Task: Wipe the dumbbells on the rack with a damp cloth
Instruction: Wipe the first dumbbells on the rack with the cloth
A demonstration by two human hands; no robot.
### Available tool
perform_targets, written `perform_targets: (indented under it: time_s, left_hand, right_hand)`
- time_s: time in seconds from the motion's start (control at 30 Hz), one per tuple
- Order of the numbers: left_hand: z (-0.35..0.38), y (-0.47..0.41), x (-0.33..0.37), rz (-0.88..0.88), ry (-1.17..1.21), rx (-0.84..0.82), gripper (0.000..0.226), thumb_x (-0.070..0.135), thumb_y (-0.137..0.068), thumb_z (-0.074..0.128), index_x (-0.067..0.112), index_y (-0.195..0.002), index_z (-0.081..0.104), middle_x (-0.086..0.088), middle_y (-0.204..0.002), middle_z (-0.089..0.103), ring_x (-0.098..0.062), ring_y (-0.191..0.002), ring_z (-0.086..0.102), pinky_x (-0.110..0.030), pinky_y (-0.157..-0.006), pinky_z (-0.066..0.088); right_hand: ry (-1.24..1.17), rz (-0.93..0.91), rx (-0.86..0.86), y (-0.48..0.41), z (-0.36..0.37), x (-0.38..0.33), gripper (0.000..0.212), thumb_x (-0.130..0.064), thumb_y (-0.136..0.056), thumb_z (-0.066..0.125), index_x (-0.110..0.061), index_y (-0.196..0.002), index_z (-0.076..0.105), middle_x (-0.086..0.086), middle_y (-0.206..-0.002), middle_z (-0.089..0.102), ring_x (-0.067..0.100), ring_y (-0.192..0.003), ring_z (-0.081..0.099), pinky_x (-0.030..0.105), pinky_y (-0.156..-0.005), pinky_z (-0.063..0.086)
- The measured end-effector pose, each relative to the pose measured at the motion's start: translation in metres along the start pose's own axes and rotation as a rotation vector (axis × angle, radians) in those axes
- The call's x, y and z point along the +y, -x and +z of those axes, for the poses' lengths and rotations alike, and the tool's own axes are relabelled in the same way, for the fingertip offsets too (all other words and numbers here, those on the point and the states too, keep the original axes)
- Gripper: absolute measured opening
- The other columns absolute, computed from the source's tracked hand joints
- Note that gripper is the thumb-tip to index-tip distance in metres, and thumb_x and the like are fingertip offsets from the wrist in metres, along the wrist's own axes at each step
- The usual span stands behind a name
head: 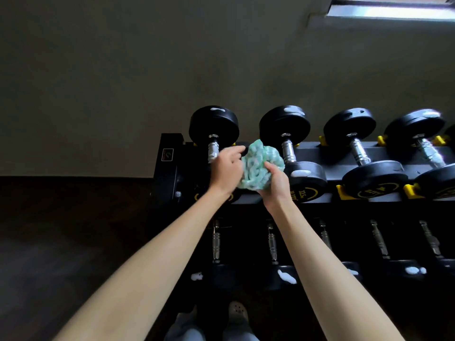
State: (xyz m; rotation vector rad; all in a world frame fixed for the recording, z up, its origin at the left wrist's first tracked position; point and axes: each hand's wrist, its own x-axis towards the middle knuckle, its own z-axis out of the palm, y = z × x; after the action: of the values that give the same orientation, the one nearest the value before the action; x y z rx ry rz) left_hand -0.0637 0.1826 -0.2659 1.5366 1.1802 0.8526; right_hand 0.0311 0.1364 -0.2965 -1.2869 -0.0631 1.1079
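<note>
A: Dumbbells [285,126], placed where?
B: Lay side by side along the top tier of a black rack [170,168], against a plain grey wall [123,70]. Had round black heads and chrome handles, and sat in yellow cradles [344,193]. Bore white smears [218,110] on several heads.
A: And the cloth [256,166]?
B: Was bunched into a green-and-white wad and held up just over the top tier, between the leftmost dumbbell [213,129] and the second dumbbell [307,178], level with their handles. Could not tell whether touching either handle.
A: Gripped how by the left hand [227,169]?
B: Closed on the wad's left edge, fingers curled in, thumb and forefinger reaching along the top of the fabric in a pinch.
A: And by the right hand [277,183]?
B: Cupped the wad from below and from the right, thumb pressed across the front, remaining fingers wrapped behind and out of sight.
A: Anything lower down?
B: Showed a lower tier of dumbbells [216,242] in shadow, also smeared with white, then a pale shoe [237,313] on dark floor [61,217] at the bottom edge. Showed both forearms bare, stretched up from the bottom corners.
</note>
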Motion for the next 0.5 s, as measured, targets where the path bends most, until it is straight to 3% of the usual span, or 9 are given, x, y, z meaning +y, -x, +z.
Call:
perform_targets:
  time_s: [0.07,0.13,0.23,0.3,0.4,0.47,0.5]
  left_hand:
    - [-0.023,-0.013,-0.007,-0.055,-0.039,0.185,0.033,-0.007,-0.083,0.047,-0.001,-0.108,0.068,-0.014,-0.112,0.067,-0.022,-0.106,0.062,-0.011,-0.082,0.04]
    - [-0.049,-0.023,-0.025,-0.159,-0.13,0.251,0.032,-0.003,-0.085,0.047,0.004,-0.107,0.069,-0.01,-0.111,0.068,-0.021,-0.106,0.061,-0.011,-0.079,0.037]
    - [-0.081,-0.031,-0.057,-0.346,-0.268,0.148,0.026,0.003,-0.088,0.05,0.01,-0.103,0.07,-0.009,-0.109,0.068,-0.025,-0.106,0.06,-0.02,-0.079,0.04]
    - [-0.094,-0.032,-0.069,-0.362,-0.262,0.059,0.022,0.004,-0.089,0.054,0.013,-0.098,0.071,-0.011,-0.107,0.069,-0.026,-0.101,0.061,-0.025,-0.083,0.045]
    - [-0.108,-0.034,-0.072,-0.334,-0.27,-0.04,0.028,-0.002,-0.089,0.053,0.012,-0.108,0.069,-0.006,-0.114,0.067,-0.019,-0.107,0.059,-0.03,-0.097,0.046]
    - [-0.118,-0.035,-0.072,-0.341,-0.225,-0.136,0.041,-0.013,-0.088,0.047,0.007,-0.121,0.061,-0.008,-0.118,0.063,-0.017,-0.107,0.058,-0.026,-0.097,0.046]
    - [-0.122,-0.035,-0.072,-0.36,-0.176,-0.175,0.047,-0.018,-0.087,0.042,0.005,-0.126,0.056,-0.01,-0.119,0.062,-0.017,-0.102,0.059,-0.024,-0.092,0.048]
  right_hand:
    - [0.369,-0.182,0.191,0.005,0.001,0.004,0.024,-0.009,-0.09,0.048,-0.009,-0.112,0.057,0.003,-0.096,0.061,0.022,-0.094,0.057,0.027,-0.072,0.045]
    - [0.627,-0.306,0.295,0.01,0.003,0.015,0.033,-0.008,-0.091,0.044,-0.009,-0.123,0.052,0.005,-0.103,0.058,0.023,-0.101,0.052,0.027,-0.08,0.037]
    - [0.732,-0.201,0.24,0.01,0.019,0.035,0.037,-0.011,-0.093,0.041,-0.006,-0.129,0.047,0.015,-0.121,0.057,0.03,-0.113,0.05,0.029,-0.087,0.036]
    - [0.826,-0.183,0.168,0.013,0.031,0.05,0.034,-0.014,-0.092,0.04,-0.006,-0.122,0.053,0.014,-0.112,0.06,0.03,-0.107,0.051,0.031,-0.084,0.035]
    - [0.851,-0.328,0.147,0.026,0.041,0.064,0.042,-0.022,-0.087,0.036,-0.007,-0.122,0.053,0.005,-0.097,0.058,0.022,-0.091,0.049,0.031,-0.08,0.036]
    - [0.896,-0.455,0.064,0.031,0.046,0.073,0.055,-0.025,-0.083,0.036,-0.008,-0.134,0.046,0.008,-0.117,0.058,0.024,-0.111,0.05,0.034,-0.094,0.039]
    - [0.954,-0.514,0.011,0.032,0.049,0.078,0.055,-0.022,-0.086,0.04,-0.009,-0.139,0.041,0.009,-0.134,0.051,0.025,-0.128,0.041,0.037,-0.107,0.032]
